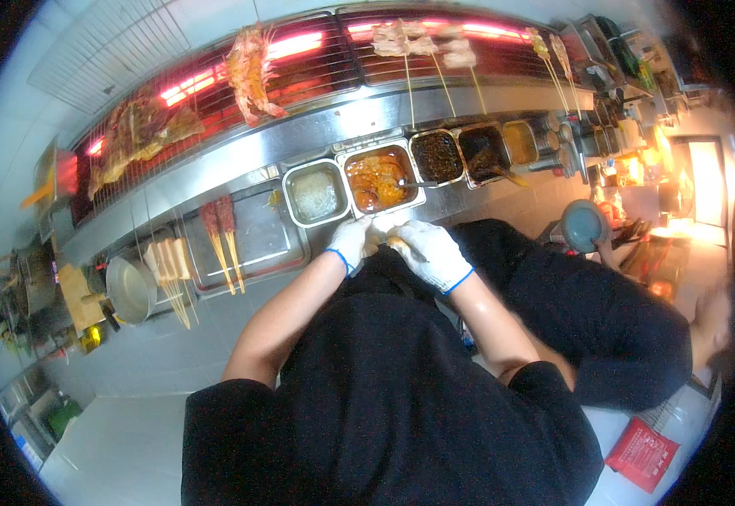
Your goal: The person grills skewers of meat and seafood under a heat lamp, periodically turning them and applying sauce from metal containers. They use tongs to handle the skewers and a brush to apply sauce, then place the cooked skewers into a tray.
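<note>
My left hand (350,243) and my right hand (432,254) wear white knit gloves with blue cuffs. They come together before my chest, at the near edge of two square metal pans, with fingers curled inward. Something small and tan (397,242) shows at the right fingertips; whether it is food or a stained glove tip is unclear. Just beyond my fingers is a pan of orange-red sauce (377,177) with a spoon handle over its rim. A pan of pale liquid (315,194) stands to its left.
Skewers (408,47), prawns (250,73) and flat pieces of meat (143,126) lie on the glowing grill. Dark seasoning pans (436,156) line the counter. Leftward are a tray (266,234) with red meat skewers and a pot (130,291). A person in black (570,316) stands close on my right.
</note>
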{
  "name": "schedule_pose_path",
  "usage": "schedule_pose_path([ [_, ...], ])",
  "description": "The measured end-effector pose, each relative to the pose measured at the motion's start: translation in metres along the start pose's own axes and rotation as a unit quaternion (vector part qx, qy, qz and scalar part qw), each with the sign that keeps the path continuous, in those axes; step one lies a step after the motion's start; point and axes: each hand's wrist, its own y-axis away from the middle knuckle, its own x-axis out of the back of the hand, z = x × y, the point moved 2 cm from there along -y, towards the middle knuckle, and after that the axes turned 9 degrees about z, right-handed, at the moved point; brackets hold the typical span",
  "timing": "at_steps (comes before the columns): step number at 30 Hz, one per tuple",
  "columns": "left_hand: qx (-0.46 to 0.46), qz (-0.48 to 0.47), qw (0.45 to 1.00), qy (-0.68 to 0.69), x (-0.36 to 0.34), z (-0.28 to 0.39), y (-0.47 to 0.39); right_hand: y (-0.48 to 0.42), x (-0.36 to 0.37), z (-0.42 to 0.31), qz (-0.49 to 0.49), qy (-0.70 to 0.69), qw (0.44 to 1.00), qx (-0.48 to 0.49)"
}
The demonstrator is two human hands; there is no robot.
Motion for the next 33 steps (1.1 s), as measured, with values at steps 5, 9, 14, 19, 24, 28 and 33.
schedule_pose_path([
  [5, -0.01, 0.004, 1.0, 0.002, 0.0, -0.004, 0.0, -0.001, 0.017, 0.004, -0.023, 0.001, 0.999, -0.029],
  [9, -0.017, 0.017, 1.0, -0.018, 0.003, -0.009, -0.007, 0.007, 0.006, 0.007, -0.002, -0.005, 0.999, -0.036],
  [14, -0.038, 0.005, 0.999, -0.022, 0.004, -0.01, -0.015, 0.009, 0.0, 0.007, -0.005, -0.015, 0.996, -0.089],
  [19, -0.03, 0.026, 0.999, -0.031, -0.001, -0.002, 0.007, 0.014, -0.004, 0.003, 0.084, -0.052, 0.989, -0.106],
  [24, -0.04, 0.042, 0.998, -0.039, -0.003, -0.001, 0.008, 0.011, -0.011, 0.005, 0.075, -0.043, 0.992, -0.095],
  [28, -0.046, 0.035, 0.998, -0.027, -0.003, -0.003, 0.005, 0.014, -0.016, 0.01, 0.086, -0.064, 0.99, -0.097],
  [33, -0.038, 0.046, 0.998, -0.032, -0.004, -0.003, 0.008, 0.016, -0.021, 0.018, 0.071, -0.054, 0.99, -0.107],
])
